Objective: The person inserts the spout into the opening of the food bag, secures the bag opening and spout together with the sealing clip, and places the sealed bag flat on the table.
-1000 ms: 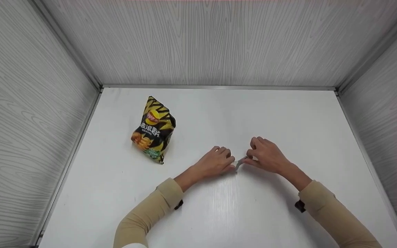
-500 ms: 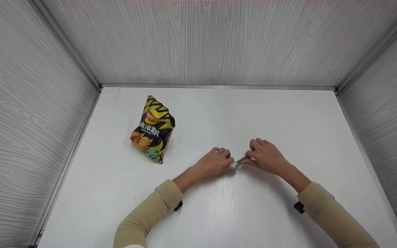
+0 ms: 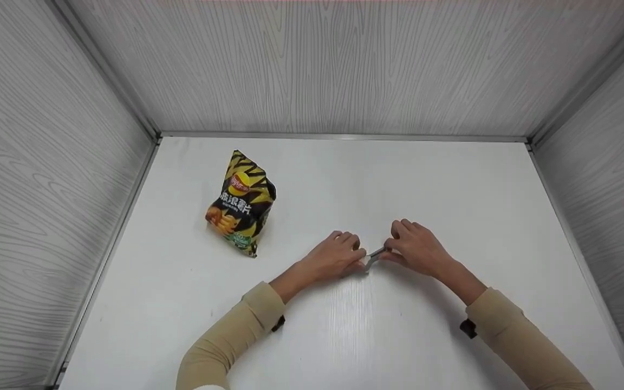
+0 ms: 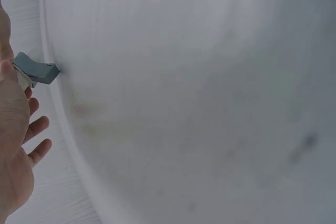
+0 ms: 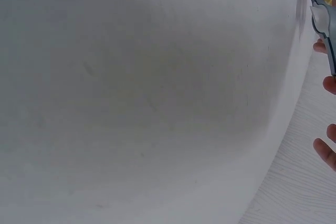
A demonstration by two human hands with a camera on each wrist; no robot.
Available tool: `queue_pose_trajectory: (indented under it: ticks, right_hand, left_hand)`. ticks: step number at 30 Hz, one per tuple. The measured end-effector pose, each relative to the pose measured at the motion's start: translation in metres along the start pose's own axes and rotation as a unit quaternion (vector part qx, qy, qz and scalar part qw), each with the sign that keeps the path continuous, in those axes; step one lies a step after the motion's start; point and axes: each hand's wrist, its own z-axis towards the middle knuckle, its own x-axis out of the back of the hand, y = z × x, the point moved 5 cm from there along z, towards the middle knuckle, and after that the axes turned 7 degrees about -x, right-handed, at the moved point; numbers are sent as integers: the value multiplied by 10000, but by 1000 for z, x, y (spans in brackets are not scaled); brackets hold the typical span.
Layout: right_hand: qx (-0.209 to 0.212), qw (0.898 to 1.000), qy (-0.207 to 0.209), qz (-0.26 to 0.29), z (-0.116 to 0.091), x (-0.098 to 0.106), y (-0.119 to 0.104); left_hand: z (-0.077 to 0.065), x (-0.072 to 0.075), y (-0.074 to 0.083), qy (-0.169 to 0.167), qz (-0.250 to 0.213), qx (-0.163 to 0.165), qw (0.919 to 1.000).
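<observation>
Between the two hands, low over the white table point(image 3: 333, 184), is a small grey clip point(image 3: 375, 257), held at both ends. My left hand point(image 3: 335, 257) pinches its near left end between thumb and index finger, while my right hand point(image 3: 419, 249) pinches the far right end. In the left wrist view a bent grey end of the clip point(image 4: 39, 71) sticks out past the thumb, and a cream part shows beside it. A long slim grey arm of the clip point(image 5: 316, 3), with a whitish piece at its middle, shows in the right wrist view. The fingers partly hide it.
A black and yellow bag of potato chips point(image 3: 240, 206) lies on the table, left of and beyond the hands. Grey wood-grain walls point(image 3: 312, 70) enclose the table at the back and both sides, with a metal strip point(image 3: 344, 136) along the back edge.
Both hands have shifted very slightly left with the clip, keeping hold of its ends. A little more of the clip shows by the right fingers. The chip bag stays put.
</observation>
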Motion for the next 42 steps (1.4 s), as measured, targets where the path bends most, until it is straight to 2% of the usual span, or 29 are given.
queue_pose_trajectory:
  ticks: [5, 15, 22, 27, 42]
  right_hand:
    - [-19, 10000, 5, -69, -2, 0, -1]
    - [-344, 9982, 346, 353, -5, 3, -2]
    - [-402, 9983, 189, 366, -10, 2, -4]
    - [-397, 9983, 257, 337, -13, 4, -6]
    - [-307, 9991, 249, 162, -22, 10, -13]
  left_hand:
    - [0, 0, 0, -97, 72, 32, 9999]
    - [0, 0, -2, -55, -2, 170, 9998]
    - [0, 1, -2, -42, 32, 175, 9998]
    - [-1, 3, -2, 65, 39, 189, 9998]
    - [-1, 2, -6, -16, 82, 256, 9996]
